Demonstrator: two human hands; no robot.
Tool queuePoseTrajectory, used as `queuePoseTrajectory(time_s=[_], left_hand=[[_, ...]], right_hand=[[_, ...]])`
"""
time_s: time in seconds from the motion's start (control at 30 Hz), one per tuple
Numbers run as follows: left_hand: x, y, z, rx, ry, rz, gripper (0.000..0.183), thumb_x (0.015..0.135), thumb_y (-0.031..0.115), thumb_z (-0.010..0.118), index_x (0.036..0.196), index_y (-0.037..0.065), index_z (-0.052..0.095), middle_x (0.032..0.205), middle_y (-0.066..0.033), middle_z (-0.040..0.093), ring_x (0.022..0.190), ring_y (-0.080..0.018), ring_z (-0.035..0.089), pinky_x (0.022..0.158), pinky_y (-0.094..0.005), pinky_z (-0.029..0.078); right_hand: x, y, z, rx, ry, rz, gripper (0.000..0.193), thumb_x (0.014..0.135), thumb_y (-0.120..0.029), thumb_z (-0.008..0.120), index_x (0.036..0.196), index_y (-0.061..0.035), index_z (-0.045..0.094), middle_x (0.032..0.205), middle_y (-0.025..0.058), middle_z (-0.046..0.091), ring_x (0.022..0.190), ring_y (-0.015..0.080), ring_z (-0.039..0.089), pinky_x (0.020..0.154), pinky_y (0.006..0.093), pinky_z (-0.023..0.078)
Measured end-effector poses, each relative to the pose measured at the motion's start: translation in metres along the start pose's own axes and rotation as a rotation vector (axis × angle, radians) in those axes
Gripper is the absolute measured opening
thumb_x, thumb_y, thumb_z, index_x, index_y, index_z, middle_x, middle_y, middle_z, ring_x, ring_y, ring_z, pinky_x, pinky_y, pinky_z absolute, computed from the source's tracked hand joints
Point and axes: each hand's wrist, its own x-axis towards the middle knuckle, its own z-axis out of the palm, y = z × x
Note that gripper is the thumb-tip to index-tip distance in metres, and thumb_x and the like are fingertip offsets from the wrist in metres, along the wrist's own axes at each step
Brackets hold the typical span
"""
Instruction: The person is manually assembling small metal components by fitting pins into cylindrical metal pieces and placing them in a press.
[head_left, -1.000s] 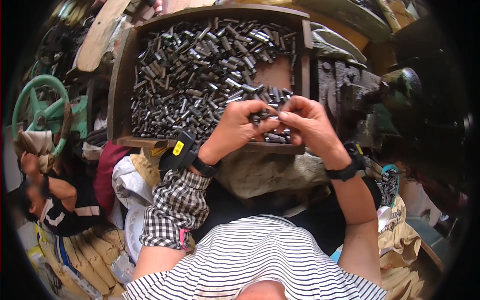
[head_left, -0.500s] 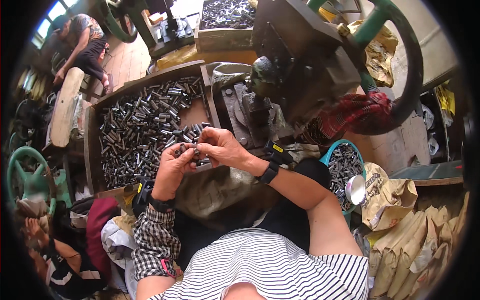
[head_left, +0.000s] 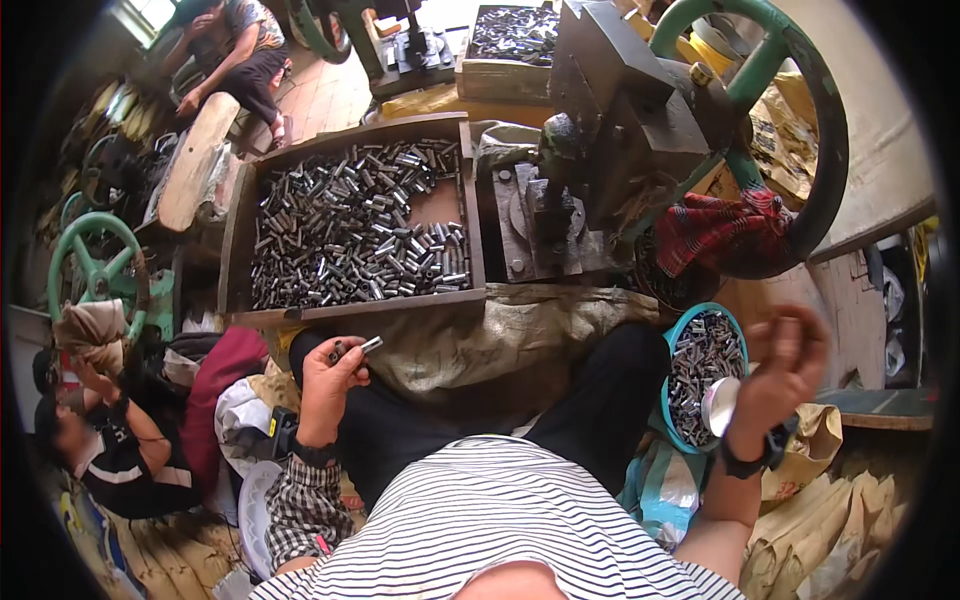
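Observation:
My left hand [head_left: 330, 385] is closed around small metal tubes, below the front edge of a wooden tray. One shiny tube [head_left: 372, 345] sticks out between thumb and fingers, with a darker one beside it. The tray [head_left: 370, 309] holds a heap of similar loose tubes [head_left: 340, 220], with a bare patch of its floor at the right. Off to the right, my right hand [head_left: 780, 375] is raised beside a turquoise basin [head_left: 668, 395], its fingers smeared by motion. More metal pieces [head_left: 705, 350] fill the basin, and a white round cup [head_left: 718, 405] lies on them.
A press with a green handwheel [head_left: 835, 130] stands right of the tray, a red checked cloth [head_left: 725, 230] hanging on it. Another tray of parts [head_left: 510, 72] sits behind. Two people work at the left, near a second green wheel [head_left: 95, 270]. Paper sacks [head_left: 830, 530] line the lower right.
My hands have parted from above the tray's front edge. The left drew back toward me with tubes in it; the right swung far right past the basin. The view has shifted too.

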Motion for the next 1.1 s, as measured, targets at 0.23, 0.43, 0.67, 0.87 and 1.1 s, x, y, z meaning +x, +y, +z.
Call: queuePoseTrajectory(time_s=[0.23, 0.43, 0.67, 0.87, 1.1], left_hand=[[0.051, 0.027, 0.085, 0.021, -0.208, 0.034, 0.021, 0.087, 0.016, 0.064, 0.101, 0.000, 0.061, 0.080, -0.0015, 0.060, 0.066, -0.0079, 0.059, 0.059, -0.0213, 0.051], [0.115, 0.023, 0.141, -0.045, -0.371, 0.154, 0.021, 0.085, 0.014, 0.067, 0.097, -0.002, 0.060, 0.078, -0.0033, 0.062, 0.062, -0.0086, 0.062, 0.056, -0.0208, 0.053], [0.176, 0.010, 0.175, -0.033, -0.390, 0.173, 0.020, 0.086, 0.013, 0.065, 0.098, -0.002, 0.060, 0.081, -0.0048, 0.064, 0.066, -0.0101, 0.064, 0.060, -0.0228, 0.055], [0.213, -0.003, 0.197, -0.016, -0.398, 0.239, 0.018, 0.084, 0.006, 0.062, 0.097, -0.006, 0.058, 0.077, -0.0066, 0.063, 0.063, -0.0128, 0.065, 0.055, -0.0237, 0.056], [0.225, -0.008, 0.206, -0.021, -0.497, 0.086, 0.018, 0.087, 0.011, 0.064, 0.098, -0.002, 0.059, 0.081, -0.0059, 0.064, 0.068, -0.0121, 0.066, 0.060, -0.0238, 0.056]], right_hand=[[0.052, 0.094, -0.022, 0.016, 0.086, 0.128, 0.047, 0.097, -0.036, 0.044, 0.121, 0.0040, 0.050, 0.117, 0.0133, 0.055, 0.101, 0.0207, 0.057, 0.087, 0.0320, 0.044], [0.046, 0.123, 0.005, 0.035, 0.123, 0.029, 0.047, 0.089, -0.032, 0.060, 0.121, 0.0023, 0.051, 0.112, 0.0102, 0.057, 0.098, 0.0184, 0.057, 0.085, 0.0317, 0.046], [0.063, 0.102, 0.009, -0.066, 0.231, 0.045, 0.033, 0.084, -0.017, 0.067, 0.108, 0.0038, 0.062, 0.102, 0.0088, 0.064, 0.083, 0.0163, 0.062, 0.076, 0.0291, 0.051], [0.110, 0.051, -0.009, -0.228, 0.083, 0.120, 0.038, 0.085, -0.016, 0.063, 0.118, 0.0027, 0.059, 0.117, 0.0102, 0.059, 0.099, 0.0163, 0.059, 0.089, 0.0298, 0.046], [0.189, -0.003, -0.011, -0.545, -0.231, -0.044, 0.043, 0.092, -0.022, 0.049, 0.125, 0.0043, 0.053, 0.123, 0.0134, 0.056, 0.112, 0.0186, 0.053, 0.100, 0.0326, 0.037]])
